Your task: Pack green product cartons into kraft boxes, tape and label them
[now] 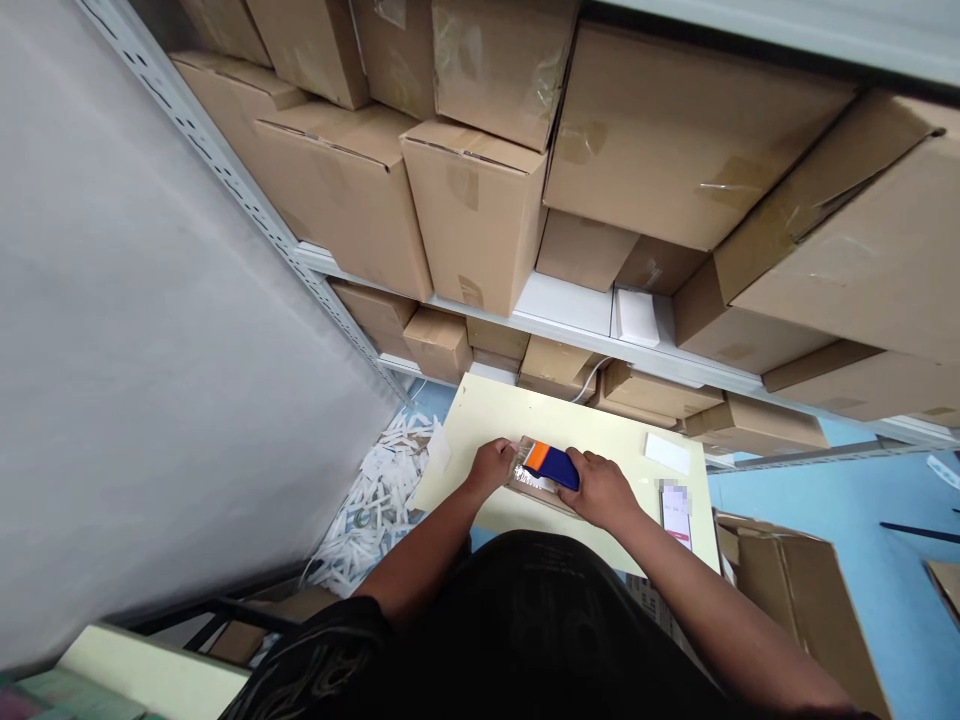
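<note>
My left hand (pixel 493 464) is closed at the left end of a small brownish package (pixel 529 482) with a shiny, clear-looking surface and white marks. On top of the package lies a flat dark blue and orange piece (pixel 553 464), its exact kind unclear. My right hand (pixel 600 488) grips the blue end of this piece, thumb and fingers curled at its right side. Part of the package is hidden under that piece and behind my right fingers. Both hands are over the pale yellow table (pixel 480 415).
A phone (pixel 676 518) and a white card (pixel 667 453) lie on the table's right side. Paper strips (pixel 375 495) are heaped on the floor at left, beside the wall. Cardboard boxes (pixel 472 200) fill the shelves ahead. An open carton (pixel 802 590) stands at right.
</note>
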`<state>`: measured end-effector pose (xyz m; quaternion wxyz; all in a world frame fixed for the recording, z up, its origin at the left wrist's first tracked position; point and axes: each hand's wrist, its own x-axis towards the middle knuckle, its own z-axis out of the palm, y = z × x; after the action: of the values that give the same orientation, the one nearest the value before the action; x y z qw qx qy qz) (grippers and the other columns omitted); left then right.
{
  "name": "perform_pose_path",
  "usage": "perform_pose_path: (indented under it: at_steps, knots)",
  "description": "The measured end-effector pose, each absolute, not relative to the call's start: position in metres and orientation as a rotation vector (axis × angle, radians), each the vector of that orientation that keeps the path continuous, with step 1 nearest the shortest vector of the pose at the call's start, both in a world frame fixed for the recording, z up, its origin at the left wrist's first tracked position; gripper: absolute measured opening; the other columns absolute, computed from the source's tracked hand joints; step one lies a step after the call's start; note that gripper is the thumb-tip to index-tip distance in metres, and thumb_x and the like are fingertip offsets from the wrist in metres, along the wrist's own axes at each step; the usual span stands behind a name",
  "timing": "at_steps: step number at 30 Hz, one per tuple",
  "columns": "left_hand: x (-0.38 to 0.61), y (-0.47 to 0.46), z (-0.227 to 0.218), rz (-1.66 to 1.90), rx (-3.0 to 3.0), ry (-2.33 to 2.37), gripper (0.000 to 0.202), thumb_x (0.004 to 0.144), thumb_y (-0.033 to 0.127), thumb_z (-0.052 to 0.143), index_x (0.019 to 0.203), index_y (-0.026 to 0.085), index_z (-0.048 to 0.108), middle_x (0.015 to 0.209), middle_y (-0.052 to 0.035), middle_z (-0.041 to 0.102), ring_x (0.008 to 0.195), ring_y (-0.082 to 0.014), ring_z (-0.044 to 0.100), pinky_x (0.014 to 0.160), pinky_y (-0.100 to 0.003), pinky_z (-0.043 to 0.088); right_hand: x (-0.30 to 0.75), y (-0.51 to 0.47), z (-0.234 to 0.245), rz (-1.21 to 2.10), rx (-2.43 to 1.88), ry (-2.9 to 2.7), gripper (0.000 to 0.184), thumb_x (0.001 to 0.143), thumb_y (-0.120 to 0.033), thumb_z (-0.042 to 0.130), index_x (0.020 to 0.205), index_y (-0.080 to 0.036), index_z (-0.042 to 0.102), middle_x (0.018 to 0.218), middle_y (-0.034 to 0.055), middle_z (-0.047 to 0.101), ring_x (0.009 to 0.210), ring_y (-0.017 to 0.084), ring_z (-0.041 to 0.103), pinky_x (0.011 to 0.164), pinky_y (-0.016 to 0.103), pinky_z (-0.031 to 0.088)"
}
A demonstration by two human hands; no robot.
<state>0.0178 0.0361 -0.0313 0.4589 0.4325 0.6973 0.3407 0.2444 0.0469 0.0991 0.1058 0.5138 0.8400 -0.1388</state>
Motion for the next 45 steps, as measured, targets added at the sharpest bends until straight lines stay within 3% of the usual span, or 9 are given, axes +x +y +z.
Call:
perform_pose_path:
  at_steps: [7, 15, 18, 20, 23, 26, 29, 33, 45]
  knots:
    - [-0.005, 0.028, -0.045, 0.819, 1.015, 1.818, 0.026, 0.094, 0.031, 0.051, 0.094, 0.02, 0.074, 0.085, -0.0042, 0.074, 0.082, -0.0208, 0.069, 0.079, -0.03, 0.051, 0.251, 0.046, 0.101, -0.439, 1.484, 2.452, 0.067, 0.094, -0.059, 0.058, 0.146, -0.018, 0.05, 0.118, 0.0154, 0.069, 0.109, 0.031, 0.064, 0.092, 0.038, 0.041]
    - [0.025, 0.026, -0.071, 0.734, 1.087, 1.832, 0.026, 0.098, 0.031, 0.051, 0.088, 0.019, 0.072, 0.086, -0.0063, 0.073, 0.09, -0.0226, 0.068, 0.088, -0.034, 0.051, 0.251, 0.043, 0.089, -0.396, 1.478, 2.487, 0.066, 0.1, -0.063, 0.047, 0.146, -0.015, 0.051, 0.119, 0.0181, 0.067, 0.107, 0.033, 0.063, 0.092, 0.041, 0.042]
    - [0.027, 0.029, -0.076, 0.715, 1.103, 1.852, 0.027, 0.095, 0.033, 0.057, 0.11, 0.017, 0.072, 0.099, -0.0095, 0.073, 0.097, -0.0241, 0.068, 0.093, -0.036, 0.051, 0.251, 0.044, 0.087, -0.41, 1.514, 2.487, 0.064, 0.099, -0.062, 0.05, 0.144, -0.016, 0.052, 0.119, 0.0165, 0.067, 0.107, 0.031, 0.063, 0.092, 0.039, 0.043]
    - [0.019, 0.027, -0.074, 0.718, 1.094, 1.895, 0.044, 0.093, 0.032, 0.059, 0.132, 0.013, 0.063, 0.118, -0.0143, 0.07, 0.108, -0.0256, 0.067, 0.097, -0.038, 0.051, 0.25, 0.044, 0.086, -0.436, 1.55, 2.476, 0.063, 0.098, -0.061, 0.053, 0.143, -0.018, 0.052, 0.118, 0.0147, 0.067, 0.106, 0.03, 0.064, 0.09, 0.037, 0.044]
    - [0.005, 0.018, -0.063, 0.77, 1.399, 1.827, 0.058, 0.094, 0.028, 0.053, 0.15, 0.014, 0.049, 0.149, -0.0173, 0.054, 0.133, -0.0278, 0.056, 0.112, -0.043, 0.045, 0.249, 0.043, 0.086, -0.475, 1.594, 2.456, 0.062, 0.096, -0.06, 0.055, 0.143, -0.02, 0.052, 0.12, 0.0135, 0.067, 0.104, 0.028, 0.065, 0.087, 0.035, 0.045]
    - [0.002, 0.007, -0.05, 0.644, 2.006, 1.497, 0.079, 0.089, 0.035, 0.06, 0.161, 0.016, 0.033, 0.169, -0.0146, 0.03, 0.155, -0.0323, 0.029, 0.126, -0.05, 0.029, 0.249, 0.043, 0.09, -0.517, 1.596, 2.447, 0.06, 0.095, -0.059, 0.057, 0.141, -0.021, 0.053, 0.121, 0.0133, 0.067, 0.107, 0.028, 0.065, 0.087, 0.035, 0.045]
    - [0.015, 0.003, -0.042, 0.394, 2.273, 1.387, 0.103, 0.084, 0.051, 0.068, 0.165, 0.013, 0.018, 0.172, -0.0186, 0.016, 0.16, -0.0373, 0.014, 0.128, -0.056, 0.017, 0.246, 0.048, 0.096, -0.562, 1.623, 2.382, 0.057, 0.091, -0.057, 0.062, 0.135, -0.022, 0.055, 0.119, 0.012, 0.069, 0.105, 0.028, 0.067, 0.084, 0.034, 0.046]
    - [0.034, 0.004, -0.043, 0.272, 2.353, 1.558, 0.102, 0.089, 0.053, 0.062, 0.166, 0.008, 0.013, 0.171, -0.0233, 0.012, 0.16, -0.0384, 0.009, 0.127, -0.059, 0.009, 0.234, 0.058, 0.101, -0.576, 1.595, 2.288, 0.057, 0.085, -0.054, 0.067, 0.13, -0.021, 0.056, 0.114, 0.0119, 0.073, 0.101, 0.029, 0.071, 0.078, 0.034, 0.047]
    - [0.037, -0.004, -0.059, 0.278, 2.309, 1.661, 0.1, 0.093, 0.057, 0.06, 0.167, 0.015, 0.008, 0.172, -0.0209, 0.012, 0.155, -0.0362, 0.029, 0.121, -0.052, 0.03, 0.24, 0.055, 0.102, -0.52, 1.55, 2.302, 0.064, 0.083, -0.067, 0.067, 0.128, -0.022, 0.058, 0.111, 0.0124, 0.076, 0.101, 0.03, 0.072, 0.077, 0.034, 0.048]
